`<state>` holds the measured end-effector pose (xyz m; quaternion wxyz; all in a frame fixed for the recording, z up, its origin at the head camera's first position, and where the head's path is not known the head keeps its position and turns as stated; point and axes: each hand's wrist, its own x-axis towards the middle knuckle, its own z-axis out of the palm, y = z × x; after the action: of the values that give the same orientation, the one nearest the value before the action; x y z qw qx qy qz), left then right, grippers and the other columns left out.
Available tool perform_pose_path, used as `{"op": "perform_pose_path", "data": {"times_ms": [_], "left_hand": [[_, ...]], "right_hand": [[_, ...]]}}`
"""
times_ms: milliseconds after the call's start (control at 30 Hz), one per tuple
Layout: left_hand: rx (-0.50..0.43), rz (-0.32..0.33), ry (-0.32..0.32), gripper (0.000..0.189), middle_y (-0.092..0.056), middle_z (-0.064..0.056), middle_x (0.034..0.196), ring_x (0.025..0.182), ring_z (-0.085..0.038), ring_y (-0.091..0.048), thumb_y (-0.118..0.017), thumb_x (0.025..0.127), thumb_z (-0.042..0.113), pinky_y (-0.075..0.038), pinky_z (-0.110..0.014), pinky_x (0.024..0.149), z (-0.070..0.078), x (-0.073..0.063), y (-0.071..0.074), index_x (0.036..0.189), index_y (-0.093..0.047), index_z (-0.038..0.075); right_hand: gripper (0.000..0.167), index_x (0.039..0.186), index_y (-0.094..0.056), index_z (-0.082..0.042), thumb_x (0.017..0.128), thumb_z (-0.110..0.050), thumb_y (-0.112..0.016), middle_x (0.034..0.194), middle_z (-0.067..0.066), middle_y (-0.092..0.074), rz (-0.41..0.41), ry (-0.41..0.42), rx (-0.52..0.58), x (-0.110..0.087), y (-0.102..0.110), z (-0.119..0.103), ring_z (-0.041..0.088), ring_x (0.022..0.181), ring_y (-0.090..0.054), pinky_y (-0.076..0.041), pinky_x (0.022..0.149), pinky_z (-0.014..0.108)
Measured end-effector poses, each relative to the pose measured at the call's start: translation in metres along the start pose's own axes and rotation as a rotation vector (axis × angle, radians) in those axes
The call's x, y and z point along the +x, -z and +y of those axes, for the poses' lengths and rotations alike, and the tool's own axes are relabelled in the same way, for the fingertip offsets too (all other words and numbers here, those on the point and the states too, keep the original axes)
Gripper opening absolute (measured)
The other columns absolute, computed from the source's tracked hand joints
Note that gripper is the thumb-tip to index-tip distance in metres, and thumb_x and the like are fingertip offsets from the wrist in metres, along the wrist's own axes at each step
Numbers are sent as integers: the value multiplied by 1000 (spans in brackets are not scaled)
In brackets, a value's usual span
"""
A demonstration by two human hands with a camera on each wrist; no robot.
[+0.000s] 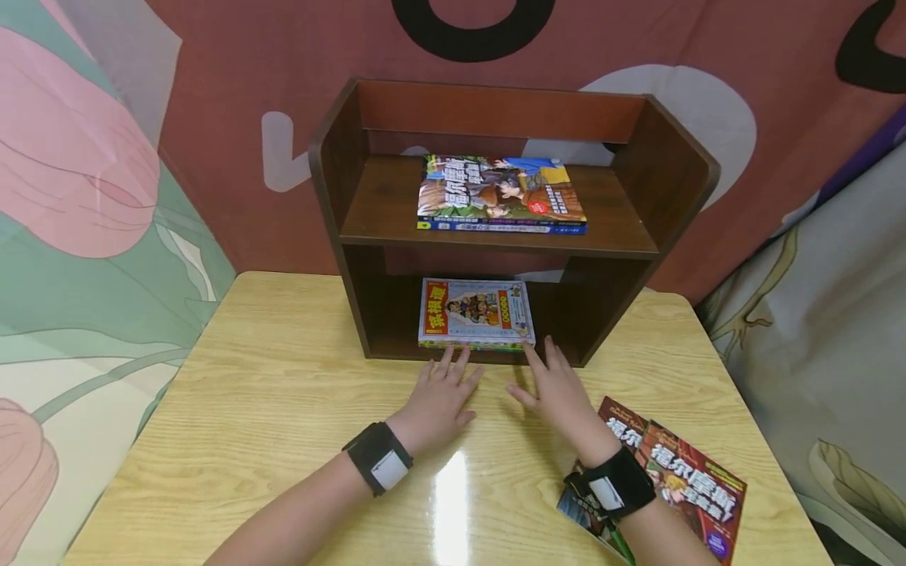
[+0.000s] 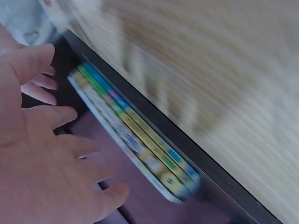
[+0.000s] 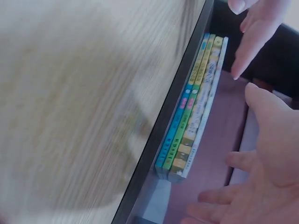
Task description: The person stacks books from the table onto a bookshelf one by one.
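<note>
On the lower shelf of a dark brown bookshelf [image 1: 350, 189] lies a flat stack of comic books [image 1: 477, 310]. Its top cover is pale with red and yellow panels, and blue, green and yellow spines [image 2: 135, 133] face outward. My left hand [image 1: 439, 405] is spread just in front of the stack's left half, its fingers straight and nothing in its grasp. Near the stack's right front corner, my right hand [image 1: 559, 393] has its fingers extended and also holds nothing. Whether any fingertip touches the books cannot be told.
Two comic books [image 1: 502, 189] lie stacked on the upper shelf. Several red-covered books [image 1: 697, 483] overlap on the wooden table [image 1: 283, 393] at the right, partly under my right forearm. Printed cloth [image 1: 233, 181] hangs behind the shelf.
</note>
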<state>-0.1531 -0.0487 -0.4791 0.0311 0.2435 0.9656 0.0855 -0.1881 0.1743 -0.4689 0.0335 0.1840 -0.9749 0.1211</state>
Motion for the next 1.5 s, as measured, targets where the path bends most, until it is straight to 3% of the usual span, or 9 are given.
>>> {"op": "perform_pose_path", "data": {"times_ms": [200,500,667,833,1100,1333,1500], "left_hand": [[13,-100,-107,71,-9,-12,159,145,-36,-10,-52,93,47,-19,-56,114,27,-21,-1,152,-22,22],[67,-213,-225,69,-23,-10,156,142,-28,-27,-53,91,50,-31,-49,111,55,-36,-9,151,-25,26],[92,-246,-278,68,-27,-5,155,141,-23,-29,-54,90,50,-35,-45,110,68,-33,-15,149,-28,29],[158,-264,-352,68,-25,-2,156,142,-21,-27,-52,90,52,-34,-41,111,85,-24,-18,149,-27,30],[191,-307,-410,68,-22,2,157,143,-18,-24,-52,90,53,-32,-39,112,106,-13,-14,149,-26,32],[199,-337,-372,68,-20,3,158,144,-18,-23,-50,90,54,-29,-38,113,106,-11,-18,149,-24,33],[215,-324,-379,68,-21,2,157,143,-18,-25,-50,90,54,-31,-39,113,103,-12,-18,150,-25,32]], "right_hand": [[83,146,-34,-4,84,-51,-64,149,33,-25,-55,2,-32,-37,6,3,50,134,-30,-34,103,62],[85,142,-39,0,82,-54,-64,147,33,-29,-152,-42,-73,-86,13,12,51,132,-31,-36,99,64],[97,144,-35,1,78,-65,-59,149,35,-21,-287,-143,-43,-114,10,27,56,133,-23,-30,98,70],[116,144,-30,7,68,-77,-57,147,39,-16,-362,-249,-72,-134,13,41,61,131,-15,-26,94,75],[148,146,-14,11,43,-89,-55,143,47,-1,-506,-408,-136,-150,12,58,70,125,-3,-19,89,81],[147,149,-14,4,41,-84,-61,140,50,5,-560,-369,-118,-148,10,61,73,120,-2,-36,82,75],[149,147,-11,9,43,-82,-67,140,51,2,-523,-349,-71,-146,12,61,72,121,-3,-39,81,73]]}}
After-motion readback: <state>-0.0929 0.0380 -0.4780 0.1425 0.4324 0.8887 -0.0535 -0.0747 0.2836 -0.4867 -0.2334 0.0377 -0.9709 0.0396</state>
